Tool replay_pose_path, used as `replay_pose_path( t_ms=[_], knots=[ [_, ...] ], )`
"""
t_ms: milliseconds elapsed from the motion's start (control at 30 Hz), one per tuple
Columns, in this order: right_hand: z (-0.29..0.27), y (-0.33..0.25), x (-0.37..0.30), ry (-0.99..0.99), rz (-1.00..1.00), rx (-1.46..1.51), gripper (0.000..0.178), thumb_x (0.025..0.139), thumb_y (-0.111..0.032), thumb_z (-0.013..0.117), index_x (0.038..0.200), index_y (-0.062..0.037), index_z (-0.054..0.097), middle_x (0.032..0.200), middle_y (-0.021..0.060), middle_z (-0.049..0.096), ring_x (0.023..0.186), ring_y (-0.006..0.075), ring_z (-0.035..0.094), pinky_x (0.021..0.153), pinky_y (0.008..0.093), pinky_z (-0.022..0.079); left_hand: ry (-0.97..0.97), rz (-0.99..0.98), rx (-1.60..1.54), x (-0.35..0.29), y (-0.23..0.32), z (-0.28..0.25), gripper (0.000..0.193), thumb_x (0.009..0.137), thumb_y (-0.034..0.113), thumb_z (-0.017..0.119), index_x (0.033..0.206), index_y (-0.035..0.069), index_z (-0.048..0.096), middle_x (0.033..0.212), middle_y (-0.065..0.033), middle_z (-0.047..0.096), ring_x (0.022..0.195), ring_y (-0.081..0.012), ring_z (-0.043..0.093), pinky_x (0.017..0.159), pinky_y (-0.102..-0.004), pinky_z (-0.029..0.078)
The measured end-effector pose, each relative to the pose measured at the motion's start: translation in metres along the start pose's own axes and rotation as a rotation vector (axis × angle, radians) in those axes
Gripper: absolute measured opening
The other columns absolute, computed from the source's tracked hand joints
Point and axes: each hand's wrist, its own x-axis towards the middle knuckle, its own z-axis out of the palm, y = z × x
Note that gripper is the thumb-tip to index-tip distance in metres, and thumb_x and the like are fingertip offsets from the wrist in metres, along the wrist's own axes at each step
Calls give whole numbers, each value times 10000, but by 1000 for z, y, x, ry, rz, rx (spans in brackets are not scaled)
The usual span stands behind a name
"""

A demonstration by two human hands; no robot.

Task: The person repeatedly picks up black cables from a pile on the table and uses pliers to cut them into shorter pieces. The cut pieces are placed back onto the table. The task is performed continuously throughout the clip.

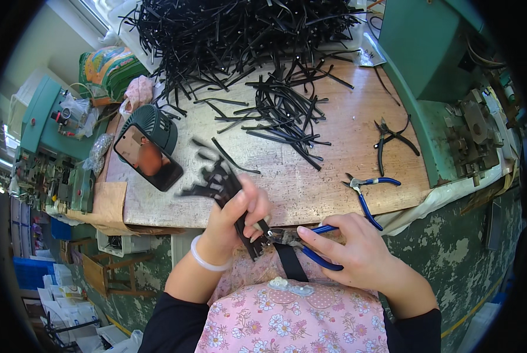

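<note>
My left hand [235, 219] is closed around a bundle of thin black strips [221, 187], which stick out above and below the fist. Their upper ends are smeared by motion. In my right hand [360, 250] is a pair of blue-handled pliers [324, 259], its handles spread apart. The jaws point left and meet the lower end of one strip, just in front of my lap; whether they grip it I cannot tell. Beyond my hands, a loose heap of similar black strips [287, 112] lies on the worn worktable [187, 215].
A large pile of black strips [246, 35] fills a white bin at the back. Second blue-handled pliers [363, 191] and black-handled pliers [382, 141] lie at right, beside a green machine [439, 76]. At left, a phone [149, 159] leans on a green round container [160, 125].
</note>
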Motion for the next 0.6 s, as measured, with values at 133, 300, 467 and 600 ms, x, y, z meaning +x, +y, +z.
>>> replay_pose_path(
  t_ms=[133, 300, 467, 600],
  knots=[
    [-6, 0, 0, -57, 60, 121, 646, 736, -216, 755, 1353, -215, 563, 1042, 120, 550, 888, 292, 550, 787, 376, 468, 50, 373, 361, -12, -6, 20, 318, 996, 404, 507, 848, 152, 384, 611, 22, 432, 435, -76, 385, 430, -234, 412],
    [-9, -8, 1, -39, 55, 234, 719, 695, -172, 758, 1379, -196, 536, 1091, 143, 528, 937, 305, 533, 819, 384, 452, 107, 810, 613, -18, -22, 29, 300, 1007, 392, 481, 885, 142, 371, 671, 10, 465, 490, -76, 432, 479, -232, 447],
    [3, -16, -1, 5, 86, 251, 756, 670, -138, 759, 1387, -190, 527, 1079, 147, 516, 944, 303, 532, 821, 389, 453, 92, 1016, 698, -16, -32, 23, 289, 1003, 349, 504, 883, 122, 372, 685, -5, 489, 498, -83, 465, 484, -224, 458],
    [5, -11, -5, -18, 76, 168, 756, 662, -141, 768, 1380, -189, 537, 1044, 143, 518, 897, 293, 552, 774, 379, 477, 153, 688, 542, -22, -17, 32, 292, 1013, 369, 481, 866, 140, 375, 655, 10, 445, 479, -79, 411, 458, -227, 428]
  ],
)
